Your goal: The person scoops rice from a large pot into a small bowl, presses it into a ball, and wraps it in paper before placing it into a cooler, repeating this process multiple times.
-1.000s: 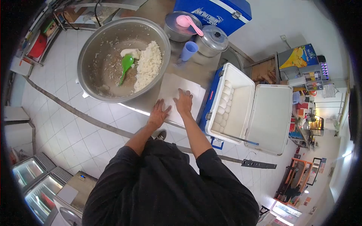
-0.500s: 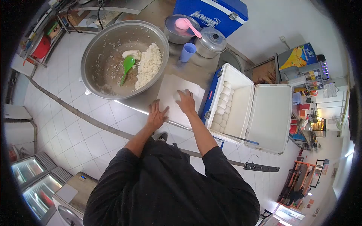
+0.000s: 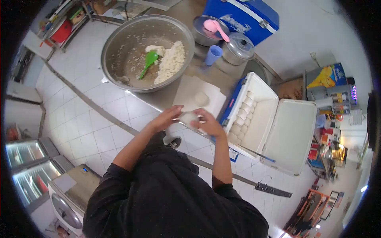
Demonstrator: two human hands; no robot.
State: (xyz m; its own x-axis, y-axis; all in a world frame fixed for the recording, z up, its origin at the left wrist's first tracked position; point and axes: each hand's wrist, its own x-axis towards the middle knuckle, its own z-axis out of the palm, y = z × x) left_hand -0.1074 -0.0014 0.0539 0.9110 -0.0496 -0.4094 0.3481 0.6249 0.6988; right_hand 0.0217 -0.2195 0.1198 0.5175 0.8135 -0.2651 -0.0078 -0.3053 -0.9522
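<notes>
A sheet of pale wrapping paper [image 3: 184, 93] lies on the metal table, with a round whitish mound [image 3: 201, 99] on it that looks like rice. At the paper's near edge, my left hand [image 3: 168, 119] has its fingers closed on the left side. Opposite it, my right hand [image 3: 207, 122] curls round the right side of that edge, which looks lifted and bent between both hands. To the left stands a large metal pot [image 3: 109, 65] with a heap of cooked rice [image 3: 172, 61] and a green spoon [image 3: 149, 62] inside.
An open cooler [image 3: 270, 93] on the right holds several white wrapped packets [image 3: 243, 117]. At the back are a blue cup [image 3: 214, 54], two lidded pots [image 3: 239, 48], a pink ladle [image 3: 216, 28] and a blue cooler [image 3: 246, 18]. A strap [image 3: 99, 105] crosses in front of me.
My right hand has left the middle of the paper, exposing the round mound. Both hands have come together at the paper's near edge and hold it. The view has shifted left.
</notes>
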